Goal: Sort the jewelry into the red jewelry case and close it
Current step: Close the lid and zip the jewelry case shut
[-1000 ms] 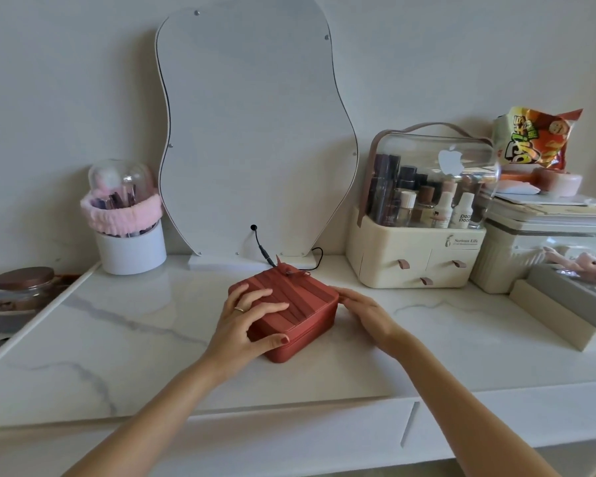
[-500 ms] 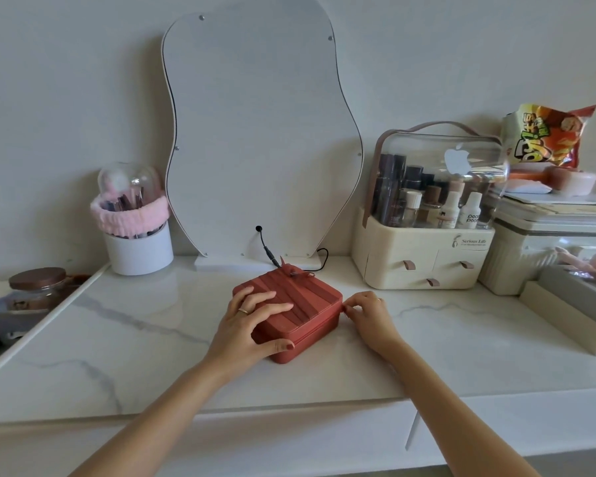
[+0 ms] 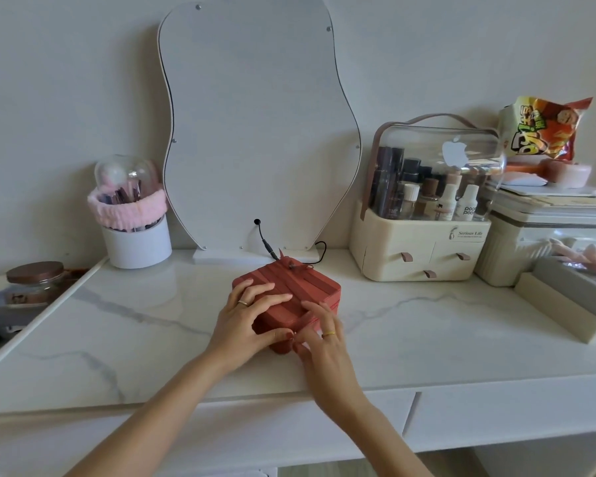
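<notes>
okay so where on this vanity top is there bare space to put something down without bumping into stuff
Bare marble lies left of the red jewelry case, between it and the white brush cup, and right of it, in front of the cream cosmetics organizer. The far right is crowded with stacked boxes. Both hands, left hand and right hand, occupy the case's front.

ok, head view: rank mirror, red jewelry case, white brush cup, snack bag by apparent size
1. mirror
2. red jewelry case, partly hidden by both hands
3-4. snack bag and white brush cup look alike; not ranked.
</notes>
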